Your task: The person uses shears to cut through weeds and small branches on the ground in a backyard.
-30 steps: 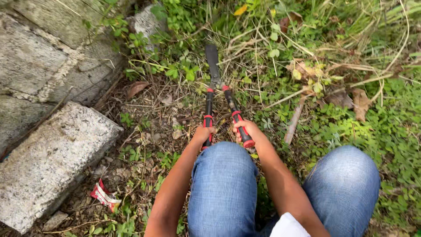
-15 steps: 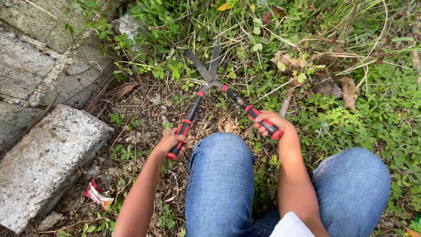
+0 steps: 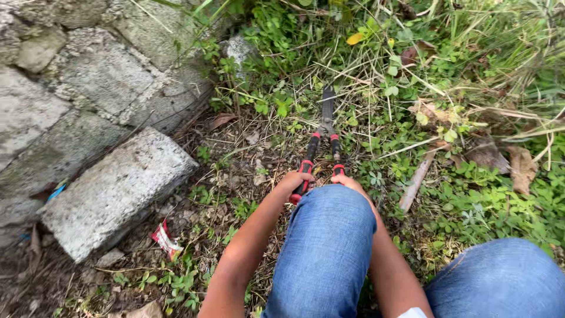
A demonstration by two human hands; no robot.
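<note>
1. My left hand is clenched around the left red-and-black handle of the long-handled metal garden shears.
2. My right hand grips the right handle, just above my blue denim knee.
3. The handles sit close together and the dark blades lie closed, pointing into the green weeds.
4. A grey concrete block lies well off to my left.
</note>
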